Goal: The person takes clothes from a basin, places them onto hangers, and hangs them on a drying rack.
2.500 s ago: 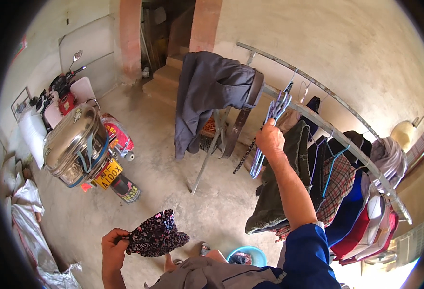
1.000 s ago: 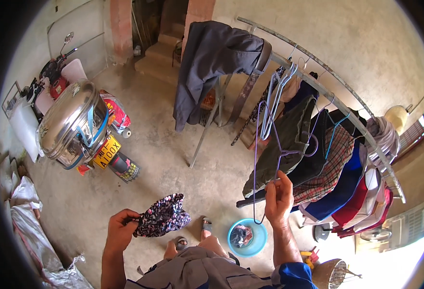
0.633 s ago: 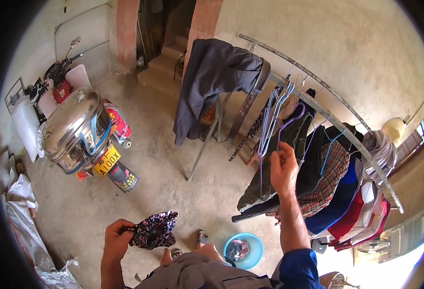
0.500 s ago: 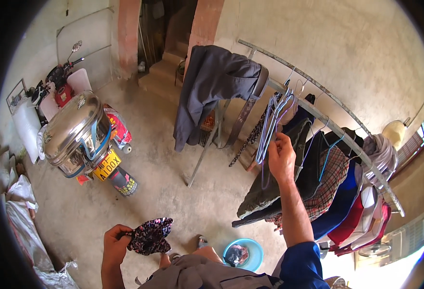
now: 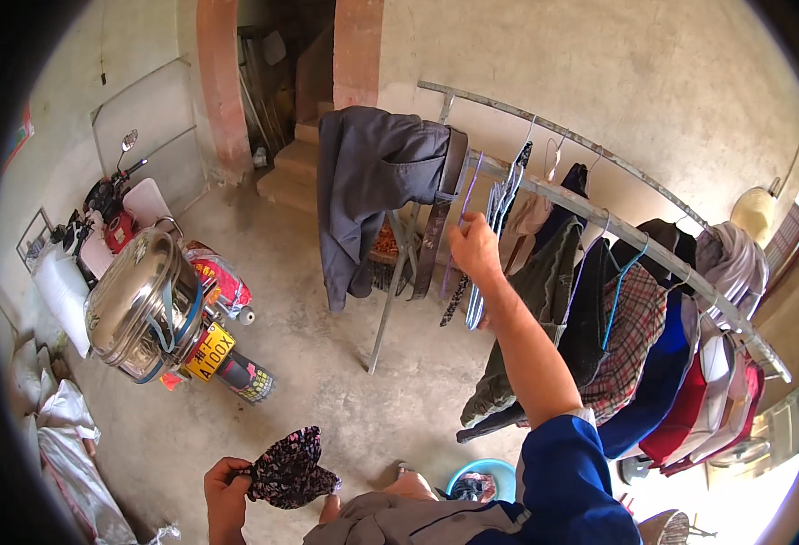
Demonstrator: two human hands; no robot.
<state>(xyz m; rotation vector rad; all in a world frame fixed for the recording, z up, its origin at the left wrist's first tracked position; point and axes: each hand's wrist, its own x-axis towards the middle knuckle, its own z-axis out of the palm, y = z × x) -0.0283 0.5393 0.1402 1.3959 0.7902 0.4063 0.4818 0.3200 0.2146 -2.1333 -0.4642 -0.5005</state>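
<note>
My left hand (image 5: 228, 486) is closed on the gathered edge of a dark floral cloth (image 5: 287, 467), which hangs low in front of me. My right hand (image 5: 475, 245) reaches up to the metal clothes rail (image 5: 590, 207). Its fingers are closed at a thin purple hanger (image 5: 449, 272), just left of a bunch of blue-grey hangers (image 5: 499, 202). The hand hides part of these hangers. Dark grey trousers (image 5: 377, 163) with a brown belt (image 5: 431, 250) drape over the rail's left end.
Several garments, among them a plaid shirt (image 5: 631, 350), hang along the rail to the right. A light blue basin (image 5: 504, 474) with cloth inside stands by my feet. On the left is a motorcycle with a shiny metal box (image 5: 140, 304). White sacks (image 5: 63, 409) lie along the left wall.
My right hand has moved left and up, and the purple hanger now stands apart from the bunch. The left hand still holds the cloth, slightly lower. My view has shifted a little.
</note>
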